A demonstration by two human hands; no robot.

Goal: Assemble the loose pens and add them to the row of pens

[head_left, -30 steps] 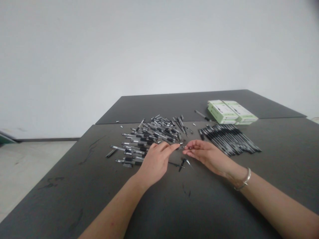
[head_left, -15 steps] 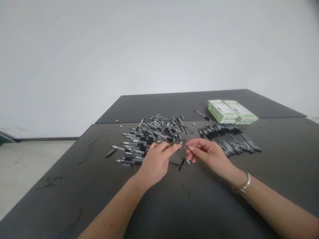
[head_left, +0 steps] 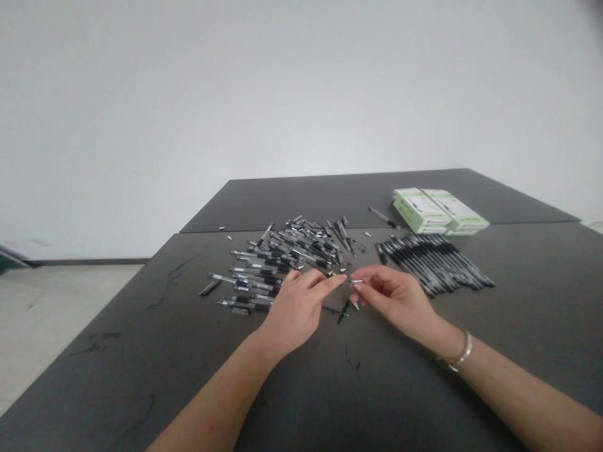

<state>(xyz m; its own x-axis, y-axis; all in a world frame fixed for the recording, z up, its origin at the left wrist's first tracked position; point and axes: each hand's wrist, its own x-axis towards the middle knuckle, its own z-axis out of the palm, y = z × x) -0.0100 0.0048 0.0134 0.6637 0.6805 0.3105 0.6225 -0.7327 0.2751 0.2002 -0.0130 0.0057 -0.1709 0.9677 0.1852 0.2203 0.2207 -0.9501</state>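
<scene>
Slim pen piece: the piece (head_left: 357, 281) lies nearly level between the two hands, just above the table (head_left: 377, 389); clock directions run from it, 12 pointing away from the person.
Just changed: the fingertips of the two hands have drawn closer than a second ago, and a bright end now shows at the right fingertips; this suggests both hands are working on one small part.
Look of the piece: thin, dark toward 9 o'clock, silvery toward 3; finer detail is too small to tell.
Right hand: at 4 o'clock, the hand (head_left: 393, 296) pinches the silvery end between thumb and forefinger.
Left hand: at 8 o'clock, the hand (head_left: 296, 307) stretches its forefinger to the dark end; its thumb is hidden, so I cannot tell whether it pinches.
Small parts: near 6 o'clock, a black cap (head_left: 343, 312) and a silver cone (head_left: 355, 306).
Loose pens: a jumbled pile (head_left: 301, 245) at 10 o'clock.
Lined-up pens: a slanting row (head_left: 438, 263) toward 2 to 3.
Boxes: green-and-white cartons (head_left: 438, 213) at 2, beyond the row.
</scene>
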